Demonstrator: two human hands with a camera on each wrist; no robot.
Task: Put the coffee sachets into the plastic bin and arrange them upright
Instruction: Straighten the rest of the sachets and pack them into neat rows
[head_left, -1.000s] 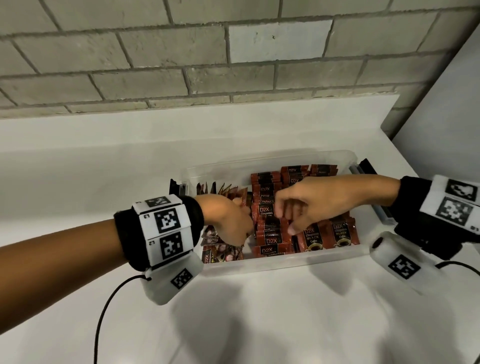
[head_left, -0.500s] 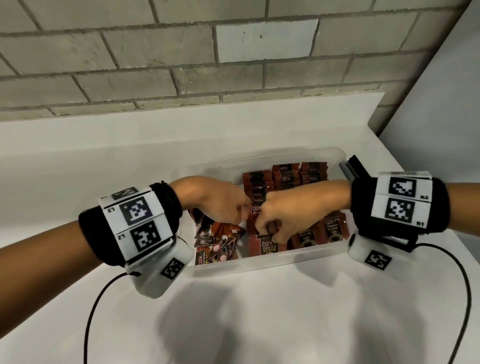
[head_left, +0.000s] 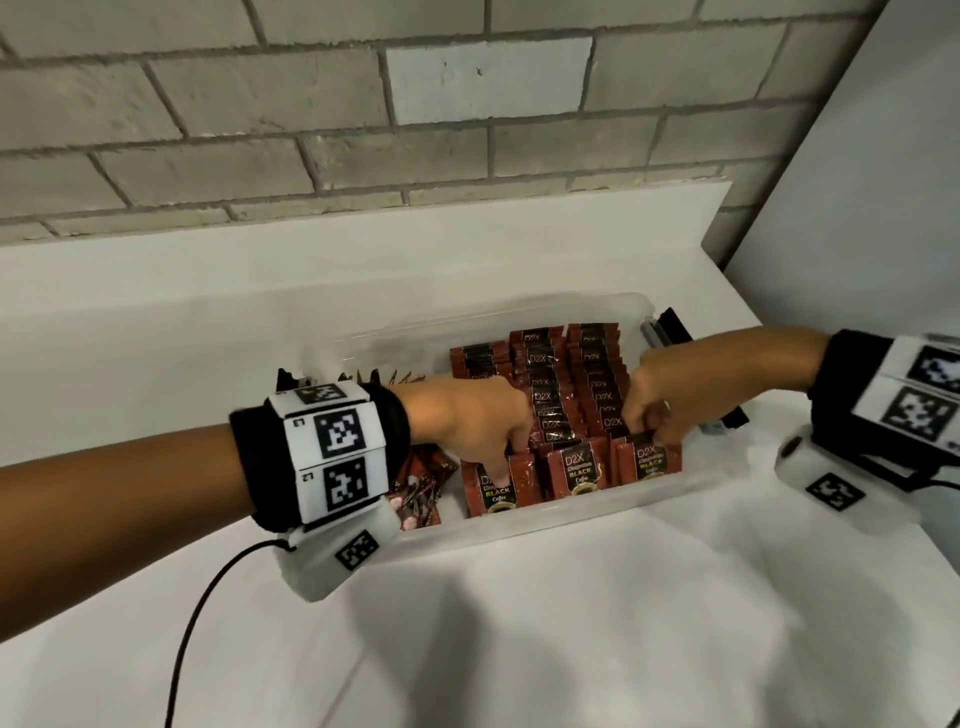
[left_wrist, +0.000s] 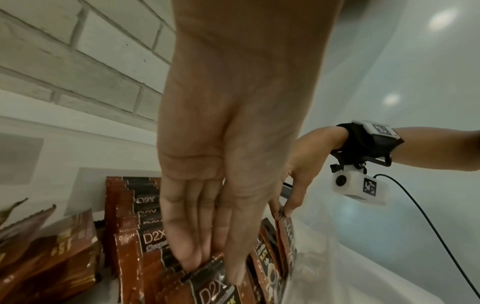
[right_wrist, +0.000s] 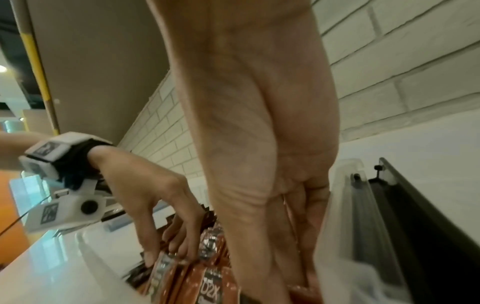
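A clear plastic bin (head_left: 545, 519) on the white counter holds rows of upright red-brown D2X coffee sachets (head_left: 550, 395). My left hand (head_left: 501, 467) reaches into the front left row, thumb in front and fingers behind, pinching the front sachet (head_left: 493, 491). The left wrist view shows that hand (left_wrist: 213, 265) with the sachet tops (left_wrist: 207, 288) between thumb and fingers. My right hand (head_left: 647, 431) pinches the top of the front right sachet (head_left: 647, 462) beside the bin's right wall. Its fingertips are partly hidden among the packs in the right wrist view (right_wrist: 293, 283).
Differently printed reddish sachets (head_left: 421, 493) lie loosely at the bin's left end. A black latch (head_left: 675, 327) sticks out at the bin's right end. A grey brick wall (head_left: 363, 130) stands behind, a white panel (head_left: 883, 208) to the right. A black cable (head_left: 208, 597) hangs from my left wrist.
My hands were close together over the middle front of the bin. They have spread apart, the left to the front left row and the right to the front right row.
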